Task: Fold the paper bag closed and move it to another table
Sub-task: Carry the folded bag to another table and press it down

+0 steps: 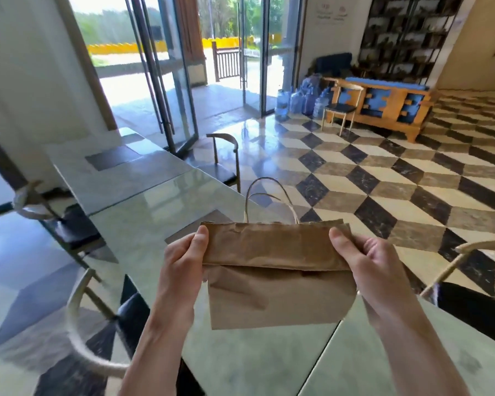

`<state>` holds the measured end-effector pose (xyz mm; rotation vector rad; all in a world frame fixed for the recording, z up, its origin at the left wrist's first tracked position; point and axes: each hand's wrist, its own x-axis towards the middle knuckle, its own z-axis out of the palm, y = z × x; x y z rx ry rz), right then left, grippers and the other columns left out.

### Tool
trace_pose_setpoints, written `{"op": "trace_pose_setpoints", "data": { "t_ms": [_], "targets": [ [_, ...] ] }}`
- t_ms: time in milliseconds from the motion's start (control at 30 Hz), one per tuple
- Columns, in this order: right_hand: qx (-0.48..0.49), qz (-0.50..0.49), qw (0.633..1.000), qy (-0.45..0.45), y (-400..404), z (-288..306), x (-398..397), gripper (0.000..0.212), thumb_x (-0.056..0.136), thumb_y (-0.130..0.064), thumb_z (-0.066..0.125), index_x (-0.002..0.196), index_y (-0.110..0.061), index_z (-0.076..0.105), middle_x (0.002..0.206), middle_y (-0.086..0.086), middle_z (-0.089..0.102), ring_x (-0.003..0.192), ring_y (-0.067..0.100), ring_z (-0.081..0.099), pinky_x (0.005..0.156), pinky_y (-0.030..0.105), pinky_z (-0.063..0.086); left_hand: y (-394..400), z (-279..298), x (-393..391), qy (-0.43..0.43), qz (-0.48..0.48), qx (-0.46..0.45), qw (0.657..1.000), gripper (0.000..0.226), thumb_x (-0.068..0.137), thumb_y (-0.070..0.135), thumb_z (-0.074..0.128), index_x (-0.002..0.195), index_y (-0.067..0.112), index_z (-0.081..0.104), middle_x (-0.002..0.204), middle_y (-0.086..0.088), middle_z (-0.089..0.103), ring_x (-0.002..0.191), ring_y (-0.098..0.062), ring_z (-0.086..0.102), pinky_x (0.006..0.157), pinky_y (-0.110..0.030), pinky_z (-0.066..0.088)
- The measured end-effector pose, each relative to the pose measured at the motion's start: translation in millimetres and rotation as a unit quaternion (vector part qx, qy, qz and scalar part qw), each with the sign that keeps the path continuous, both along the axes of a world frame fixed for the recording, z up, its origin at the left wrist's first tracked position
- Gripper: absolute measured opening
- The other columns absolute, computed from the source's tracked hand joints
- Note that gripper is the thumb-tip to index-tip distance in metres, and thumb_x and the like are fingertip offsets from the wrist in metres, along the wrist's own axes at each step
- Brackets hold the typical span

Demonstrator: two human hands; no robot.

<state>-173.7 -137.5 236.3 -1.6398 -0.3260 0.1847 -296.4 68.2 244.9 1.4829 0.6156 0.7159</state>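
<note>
Both your hands pinch the folded top of the paper bag (277, 277), left hand (183, 258) and right hand (366, 261) at opposite ends, above the near glass table (143, 224). Loosen either thumb and the fold may spring open.

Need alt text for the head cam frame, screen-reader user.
Two bare hands, left hand and right hand, hold a brown paper bag by its folded-over top above a glass-topped table. Its twine handles stick up behind the fold; beyond are chairs, checkered floor and glass doors.
</note>
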Motion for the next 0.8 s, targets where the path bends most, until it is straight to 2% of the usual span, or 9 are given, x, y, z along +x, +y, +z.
{"op": "trace_pose_setpoints", "data": {
  "t_ms": [67,133,200,333,400,500,567,667,800],
  "targets": [
    [0.012,0.041,0.999,0.007,25.4,7.0,-13.4,0.081,0.065,-0.072,0.071,0.09,0.005,0.067,0.096,0.05,0.053,0.066,0.032,0.053,0.069,0.043,0.041,16.5,4.6,-26.8,-0.002,0.034,-0.007,0.999,0.041,0.098,0.03,0.048,0.063,0.011,0.058,0.055,0.001,0.042,0.052,-0.011,0.039,0.052,-0.028,0.033],
    [0.017,0.077,0.997,0.004,50.7,16.2,-30.1,0.048,0.083,-0.051,0.068,0.087,-0.003,0.074,0.097,0.044,0.061,0.071,0.028,0.056,0.07,0.048,0.047,32.8,9.1,-54.7,-0.005,0.071,-0.02,0.997,0.042,0.097,0.032,0.05,0.057,0.021,0.06,0.052,0.006,0.047,0.056,-0.014,0.045,0.06,-0.033,0.036],
    [0.01,0.102,0.995,-0.001,76.2,24.1,-49.1,0.031,0.092,-0.036,0.064,0.083,-0.011,0.078,0.093,0.036,0.069,0.072,0.028,0.061,0.074,0.053,0.053,48.5,14.3,-82.6,-0.008,0.115,-0.016,0.993,0.042,0.096,0.033,0.051,0.056,0.023,0.063,0.054,0.005,0.051,0.062,-0.017,0.05,0.067,-0.037,0.04],
    [0.034,0.137,0.99,0.003,130.2,36.9,-96.9,0.027,0.095,-0.028,0.062,0.081,-0.014,0.08,0.086,0.023,0.076,0.07,0.026,0.066,0.073,0.044,0.053,80.6,28.1,-141.5,-0.015,0.193,0.01,0.981,0.039,0.096,0.03,0.051,0.061,0.018,0.062,0.048,0.011,0.056,0.048,0.004,0.053,0.065,-0.033,0.041],
    [0.039,0.157,0.987,0.005,159.6,37.5,-121.2,0.027,0.095,-0.028,0.062,0.082,-0.011,0.079,0.082,0.018,0.077,0.069,0.024,0.064,0.07,0.039,0.05,100.3,31.7,-174.1,-0.008,0.214,0.014,0.977,0.037,0.097,0.033,0.049,0.065,0.017,0.062,0.053,0.007,0.057,0.045,0.006,0.053,0.063,-0.032,0.041],
    [0.045,0.201,0.978,0.005,207.8,34.5,-161.8,0.036,0.094,-0.033,0.063,0.083,0.0,0.074,0.074,0.012,0.064,0.068,0.021,0.055,0.067,0.036,0.042,134.8,36.0,-228.1,-0.009,0.251,0.009,0.968,0.037,0.097,0.035,0.048,0.069,0.019,0.065,0.055,0.015,0.061,0.066,-0.002,0.059,0.068,-0.03,0.043],
    [0.047,0.229,0.972,0.008,242.3,33.6,-190.1,0.039,0.093,-0.035,0.063,0.082,0.002,0.073,0.071,0.01,0.06,0.066,0.02,0.051,0.064,0.034,0.039,158.9,39.3,-262.0,-0.011,0.276,0.01,0.961,0.035,0.097,0.036,0.048,0.073,0.019,0.066,0.062,0.012,0.061,0.074,-0.011,0.056,0.071,-0.033,0.042],
    [0.055,0.259,0.964,0.019,291.2,34.4,-231.1,0.036,0.095,-0.03,0.061,0.073,-0.005,0.075,0.062,0.003,0.061,0.056,0.016,0.052,0.053,0.025,0.039,195.5,39.6,-309.9,-0.008,0.302,0.008,0.953,0.034,0.097,0.035,0.047,0.075,0.019,0.066,0.065,0.009,0.061,0.073,-0.011,0.055,0.072,-0.033,0.041],
    [0.063,0.31,0.948,0.043,351.7,34.3,-282.4,0.032,0.095,-0.03,0.061,0.08,-0.006,0.078,0.071,0.01,0.07,0.064,0.02,0.06,0.06,0.028,0.044,236.5,38.0,-370.4,-0.015,0.327,-0.011,0.945,0.035,0.097,0.032,0.048,0.07,0.019,0.066,0.051,0.021,0.061,0.069,-0.009,0.058,0.067,-0.028,0.045]
  ]
}}
